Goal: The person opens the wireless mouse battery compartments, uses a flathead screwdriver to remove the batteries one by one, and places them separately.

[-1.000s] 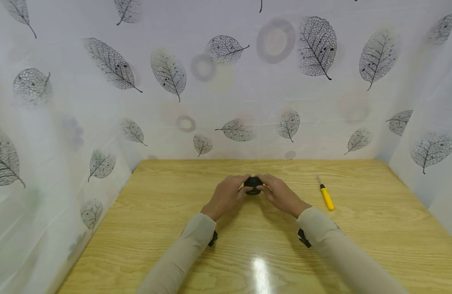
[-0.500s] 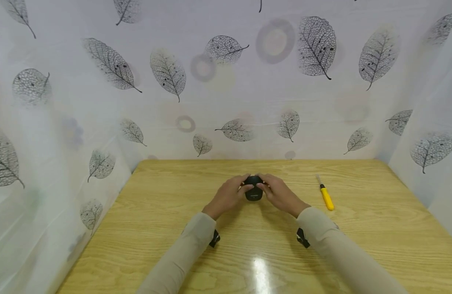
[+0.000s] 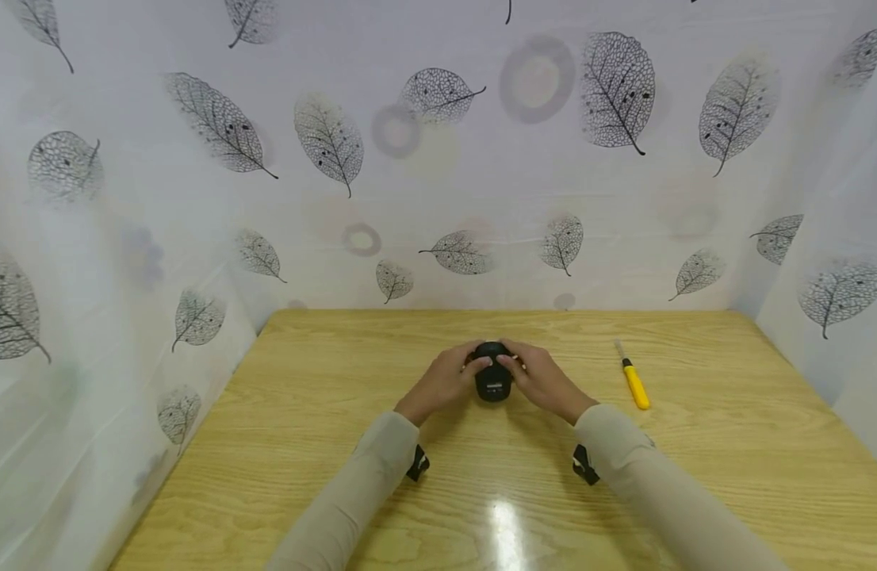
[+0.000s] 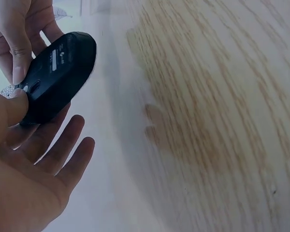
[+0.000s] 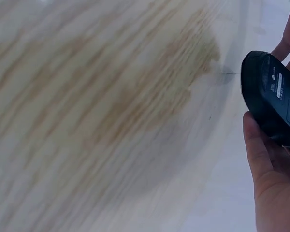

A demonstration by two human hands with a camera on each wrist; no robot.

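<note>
A black computer mouse [image 3: 494, 386] is held up between both hands over the table, its underside with a pale label turned towards me. My left hand [image 3: 441, 382] pinches one side of it, thumb on the underside. On the other side my right hand [image 3: 545, 382] pinches it in much the same way. The left wrist view shows the mouse [image 4: 63, 72] tilted, with several left-hand fingers [image 4: 76, 162] spread below it. From the right wrist, the mouse [image 5: 270, 101] shows its rounded end and label; part of it runs out of frame.
A screwdriver [image 3: 634, 387] with a yellow handle lies on the wooden table [image 3: 324, 444] to the right of the hands. A white curtain [image 3: 481, 182] with a leaf print hangs behind the table and along both sides.
The mouse has tilted between the hands, so that its underside and label have come into sight and its near end reaches lower. Both hands stay nearly in place. The screwdriver has not moved.
</note>
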